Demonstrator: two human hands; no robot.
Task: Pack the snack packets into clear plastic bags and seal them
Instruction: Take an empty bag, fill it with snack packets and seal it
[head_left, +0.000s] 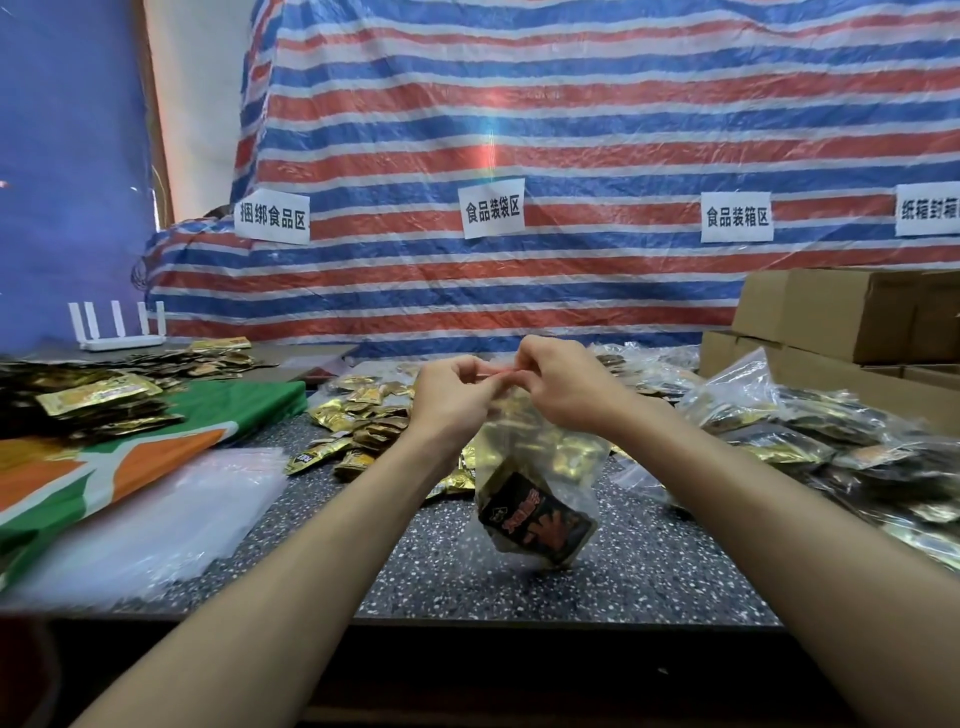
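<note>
A clear plastic bag (540, 457) hangs in the air over the speckled table (649, 571), with gold snack packets and a black-and-orange packet (535, 519) inside. My left hand (452, 395) and my right hand (556, 384) both pinch the bag's red-striped top edge, close together. Loose gold snack packets (358, 421) lie on the table behind the bag.
A stack of empty clear bags (156, 514) lies at the left front, beside a green-orange-white cloth (156, 447) carrying more packets. Filled bags (841, 441) pile up at the right, with cardboard boxes (841, 317) behind. A white router (119, 327) stands at the back left.
</note>
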